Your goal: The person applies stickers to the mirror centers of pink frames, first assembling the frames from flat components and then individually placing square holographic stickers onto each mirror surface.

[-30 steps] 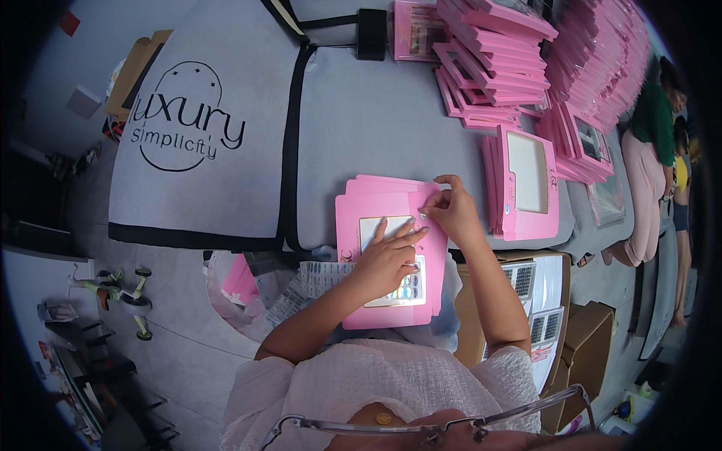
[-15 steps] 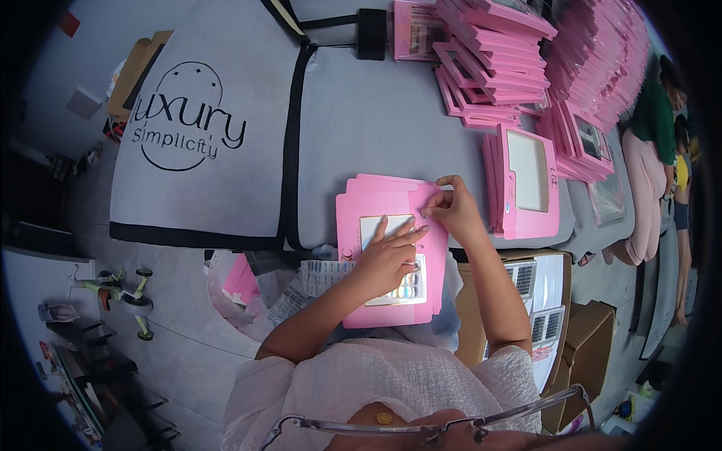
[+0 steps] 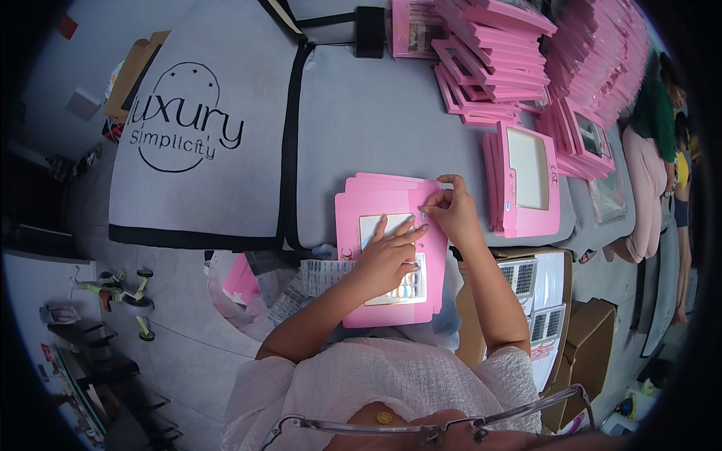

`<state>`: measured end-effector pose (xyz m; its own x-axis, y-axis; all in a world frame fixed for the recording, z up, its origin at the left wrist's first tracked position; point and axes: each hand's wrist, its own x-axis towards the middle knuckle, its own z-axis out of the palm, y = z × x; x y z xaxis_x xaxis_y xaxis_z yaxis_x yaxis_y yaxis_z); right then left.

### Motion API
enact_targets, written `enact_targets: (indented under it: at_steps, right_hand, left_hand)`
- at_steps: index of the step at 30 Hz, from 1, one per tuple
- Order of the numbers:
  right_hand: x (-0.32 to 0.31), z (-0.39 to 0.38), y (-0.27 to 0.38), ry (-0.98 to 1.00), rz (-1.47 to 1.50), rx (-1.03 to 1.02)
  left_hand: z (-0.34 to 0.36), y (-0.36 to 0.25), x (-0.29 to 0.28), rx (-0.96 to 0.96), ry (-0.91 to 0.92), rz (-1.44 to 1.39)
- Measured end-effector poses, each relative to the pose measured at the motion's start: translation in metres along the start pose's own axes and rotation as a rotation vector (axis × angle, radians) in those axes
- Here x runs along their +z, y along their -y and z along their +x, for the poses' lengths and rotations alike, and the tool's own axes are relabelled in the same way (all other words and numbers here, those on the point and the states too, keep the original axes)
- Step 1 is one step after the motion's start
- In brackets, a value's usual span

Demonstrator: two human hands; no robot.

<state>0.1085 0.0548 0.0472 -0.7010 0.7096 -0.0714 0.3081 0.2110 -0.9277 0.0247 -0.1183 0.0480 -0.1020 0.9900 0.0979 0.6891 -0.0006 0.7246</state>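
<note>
A flat pink cardboard box with a clear window lies on the grey table in front of me, on top of a few similar pink sheets. My left hand presses flat on the window panel, fingers spread. My right hand pinches the box's upper right flap near its edge. Through the window, under my left hand, small coloured items show.
A pink windowed box stands to the right. Stacks of pink boxes fill the far right. A grey cloth bag with black trim lies to the left. Cardboard cartons sit by my right elbow. Other people stand at the right edge.
</note>
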Motion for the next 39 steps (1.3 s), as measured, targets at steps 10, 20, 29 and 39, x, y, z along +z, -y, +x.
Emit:
enact_targets:
  at_steps: [10,20,29,39]
  right_hand:
    - [0.001,-0.006,0.005,-0.033,-0.043,-0.031]
    - [0.002,-0.007,0.005,-0.032,-0.067,-0.04]
    - [0.006,-0.005,-0.008,-0.146,-0.117,-0.208]
    - [0.016,0.004,-0.001,-0.221,-0.443,-0.16]
  left_hand:
    - [0.0,-0.005,0.003,0.024,-0.084,0.147]
    - [0.003,-0.008,0.008,0.019,-0.055,0.321]
    - [0.003,-0.006,0.008,-0.003,-0.026,0.257]
    - [-0.006,0.004,-0.008,0.087,0.063,0.096]
